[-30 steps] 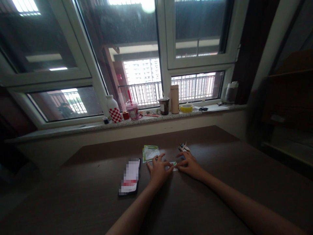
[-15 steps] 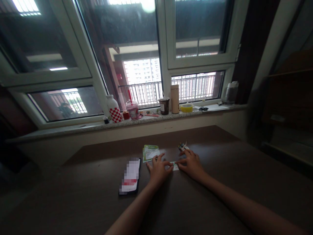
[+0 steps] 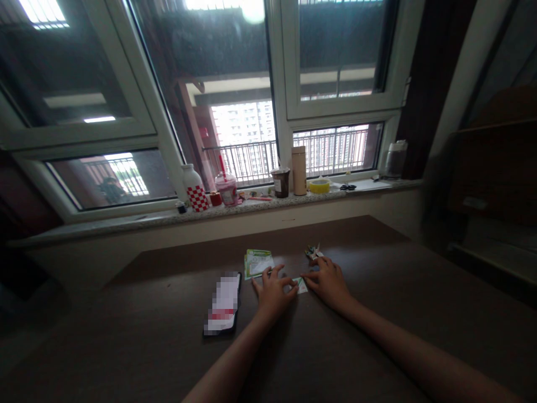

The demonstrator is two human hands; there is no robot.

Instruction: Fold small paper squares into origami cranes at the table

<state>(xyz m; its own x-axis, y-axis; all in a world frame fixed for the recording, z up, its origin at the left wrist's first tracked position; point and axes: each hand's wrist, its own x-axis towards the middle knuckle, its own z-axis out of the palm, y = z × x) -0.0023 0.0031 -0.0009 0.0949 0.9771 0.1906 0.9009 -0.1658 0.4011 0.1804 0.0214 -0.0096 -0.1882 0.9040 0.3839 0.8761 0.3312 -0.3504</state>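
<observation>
A small green-and-white paper piece (image 3: 301, 285) lies on the table between my two hands. My left hand (image 3: 274, 294) pinches its left edge with thumb and index finger, the other fingers spread toward a stack of green-and-white printed packets (image 3: 257, 264). At the paper's upper right corner are the closed-together thumb and index fingertips of my right hand (image 3: 331, 282). Its other fingers bend beside a little heap of scraps (image 3: 312, 252). Fine detail of the paper is too small to make out.
A phone (image 3: 224, 302) with a blurred screen lies left of my left hand on the brown table (image 3: 168, 358). Along the windowsill (image 3: 159, 220) stand a checkered bottle (image 3: 195, 189), drink cups (image 3: 281, 182), a tan flask (image 3: 298, 170), yellow tape (image 3: 319, 186) and scissors (image 3: 348, 187).
My right fingertips have shifted slightly up along the paper, so more of its right side shows. My left hand stays nearly in place.
</observation>
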